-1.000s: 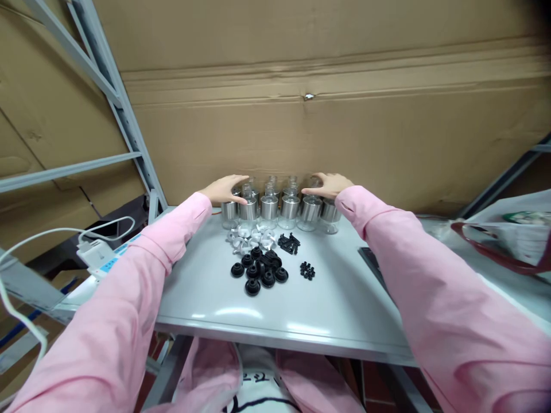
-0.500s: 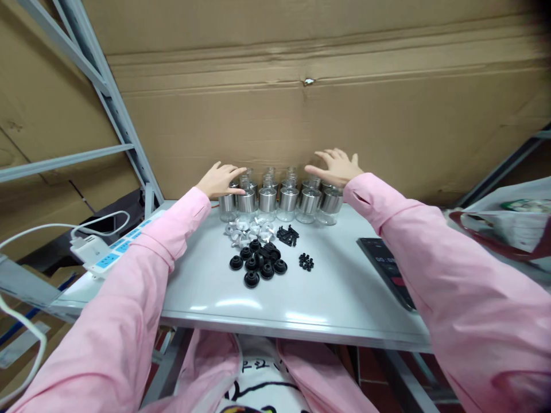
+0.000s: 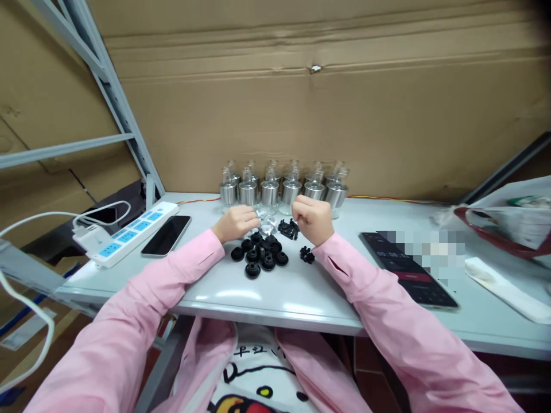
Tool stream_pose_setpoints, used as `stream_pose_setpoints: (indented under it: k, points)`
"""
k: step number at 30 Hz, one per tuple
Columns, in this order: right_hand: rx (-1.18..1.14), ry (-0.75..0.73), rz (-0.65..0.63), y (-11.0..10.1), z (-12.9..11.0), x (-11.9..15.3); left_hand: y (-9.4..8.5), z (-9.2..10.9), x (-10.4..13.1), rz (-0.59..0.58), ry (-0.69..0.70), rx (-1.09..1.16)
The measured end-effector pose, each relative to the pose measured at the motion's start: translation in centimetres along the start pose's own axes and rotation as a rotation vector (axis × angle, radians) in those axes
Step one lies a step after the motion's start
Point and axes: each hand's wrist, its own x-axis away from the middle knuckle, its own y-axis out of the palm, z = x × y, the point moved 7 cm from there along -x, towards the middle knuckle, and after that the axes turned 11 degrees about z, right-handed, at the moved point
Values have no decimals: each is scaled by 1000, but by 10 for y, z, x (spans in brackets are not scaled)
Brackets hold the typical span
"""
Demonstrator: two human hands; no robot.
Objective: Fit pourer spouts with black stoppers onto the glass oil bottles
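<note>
My left hand (image 3: 236, 222) is closed, knuckles up, beside a pile of clear and white plastic pieces (image 3: 269, 225), and hides part of it. My right hand (image 3: 314, 219) is a fist just right of a small heap of black, thin plastic parts (image 3: 288, 229). Nothing shows in either hand. Below the left hand lies a pile of round black stepped caps (image 3: 267, 261). Small black pieces (image 3: 307, 254) sit near my right wrist. Behind the hands stand several glass bottles with silver metal sleeves (image 3: 270, 192), in rows.
A white power strip (image 3: 129, 234) and a dark phone (image 3: 166, 235) lie at the left. Another phone (image 3: 413, 275) with a lit screen lies at the right, near a plastic bag (image 3: 512, 218). A cardboard wall (image 3: 275, 115) rises behind the bottles.
Both hands have come down and back from the bottles toward the small parts. Their spread fingers have curled closed. The bottles and parts stay in place; the left phone is now uncovered.
</note>
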Motion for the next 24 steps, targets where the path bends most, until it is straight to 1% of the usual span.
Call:
stream_pose_setpoints:
  k: [2, 4, 6, 8, 11, 16, 21, 24]
  points:
    - [-38, 15, -14, 3, 0, 2, 1, 2, 2, 44, -14, 7]
    - [-101, 19, -84, 10, -3, 5, -1, 3, 1, 84, -39, 56]
    - [-156, 37, -156, 16, -7, 7, -3, 5, -1, 92, -50, 125]
    - [-197, 63, -195, 20, -8, 9, -2, 7, -3, 71, -62, 184]
    - [-246, 88, -216, 23, -7, 11, -1, 13, -6, 12, -83, 250]
    - [-289, 92, -280, 31, -11, 15, -2, 21, -6, -87, -115, 316]
    - [-318, 68, -333, 36, -18, 17, 3, 10, 4, -129, -234, 337]
    - [-323, 74, -342, 37, -17, 18, 6, 6, 8, -132, -252, 324]
